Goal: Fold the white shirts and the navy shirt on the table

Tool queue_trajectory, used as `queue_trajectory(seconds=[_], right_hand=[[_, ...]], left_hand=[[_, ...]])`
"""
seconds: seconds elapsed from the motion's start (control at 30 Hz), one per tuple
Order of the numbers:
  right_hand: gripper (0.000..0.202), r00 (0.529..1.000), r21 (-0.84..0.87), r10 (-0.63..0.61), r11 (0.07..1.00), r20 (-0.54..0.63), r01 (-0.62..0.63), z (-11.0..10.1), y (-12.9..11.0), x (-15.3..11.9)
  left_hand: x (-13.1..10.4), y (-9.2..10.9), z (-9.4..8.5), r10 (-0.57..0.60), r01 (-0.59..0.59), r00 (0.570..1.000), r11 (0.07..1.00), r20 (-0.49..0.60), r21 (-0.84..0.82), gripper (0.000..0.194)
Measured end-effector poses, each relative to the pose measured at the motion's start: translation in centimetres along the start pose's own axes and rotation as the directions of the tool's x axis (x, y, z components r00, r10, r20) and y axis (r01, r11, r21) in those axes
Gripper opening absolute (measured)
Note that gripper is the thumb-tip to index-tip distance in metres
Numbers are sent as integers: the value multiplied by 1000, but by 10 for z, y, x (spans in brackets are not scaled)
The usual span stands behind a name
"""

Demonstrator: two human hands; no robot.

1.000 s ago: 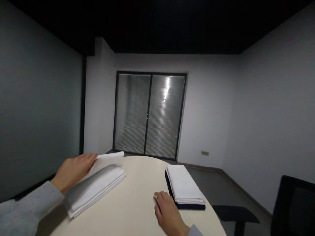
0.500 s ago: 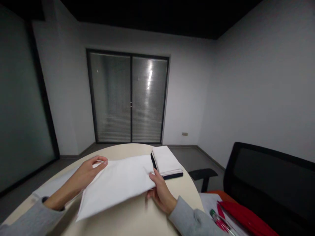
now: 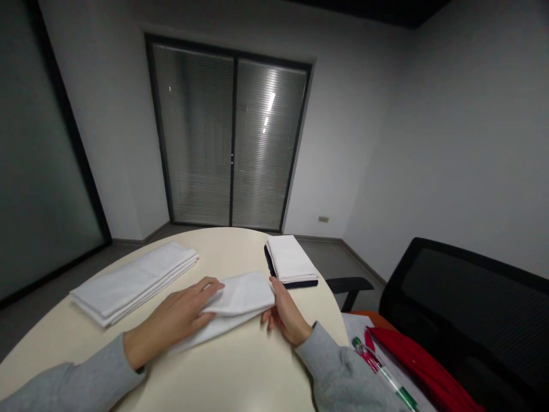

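A white cloth (image 3: 246, 292), folded over on itself, lies between my hands near the middle of the round table. My left hand (image 3: 182, 312) rests on its left part, fingers apart and pointing right. At the cloth's right end my right hand (image 3: 285, 312) grips the edge, thumb on top and fingers underneath. To the left is a larger folded white cloth (image 3: 137, 280) with several layers. Beyond my right hand, a folded white cloth (image 3: 291, 258) sits on a dark navy item (image 3: 302, 283).
The round cream table (image 3: 231, 380) has its edge near my right forearm. On the right are a black mesh chair (image 3: 463, 309) with an armrest, a red item (image 3: 420, 366), papers, and a clear tube with green ends (image 3: 386, 375).
The cloth between my hands has been folded over and is now narrower. My left hand has moved right and down onto it. The view has tilted, showing the left stack fully.
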State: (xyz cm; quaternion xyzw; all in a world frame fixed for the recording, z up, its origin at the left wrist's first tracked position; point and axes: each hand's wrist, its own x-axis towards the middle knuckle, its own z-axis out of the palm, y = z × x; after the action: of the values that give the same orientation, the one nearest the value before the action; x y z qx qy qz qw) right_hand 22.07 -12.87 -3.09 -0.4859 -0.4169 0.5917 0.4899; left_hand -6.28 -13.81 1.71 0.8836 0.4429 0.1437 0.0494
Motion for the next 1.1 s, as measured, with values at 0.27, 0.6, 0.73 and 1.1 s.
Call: queue_trajectory(seconds=[0.27, 0.6, 0.73, 1.1], right_hand=[[75, 997, -254, -61, 966, -42, 49, -3, 6, -2], [45, 932, -773, -342, 556, 122, 305, -14, 18, -24], [41, 937, -960, -336, 219, 95, 176, -7, 11, -43], [59, 735, -798, -337, -93, 588, 596, 49, -8, -21]], left_hand=[[86, -22, -63, -92, 200, 950, 914, -298, 354, 36], [70, -25, 26, 119, -106, 985, 989, -124, 108, 36], [56, -40, 52, 92, -88, 994, 995, -67, 49, 40], [53, -28, 52, 110, -97, 981, 991, -157, 89, 31]])
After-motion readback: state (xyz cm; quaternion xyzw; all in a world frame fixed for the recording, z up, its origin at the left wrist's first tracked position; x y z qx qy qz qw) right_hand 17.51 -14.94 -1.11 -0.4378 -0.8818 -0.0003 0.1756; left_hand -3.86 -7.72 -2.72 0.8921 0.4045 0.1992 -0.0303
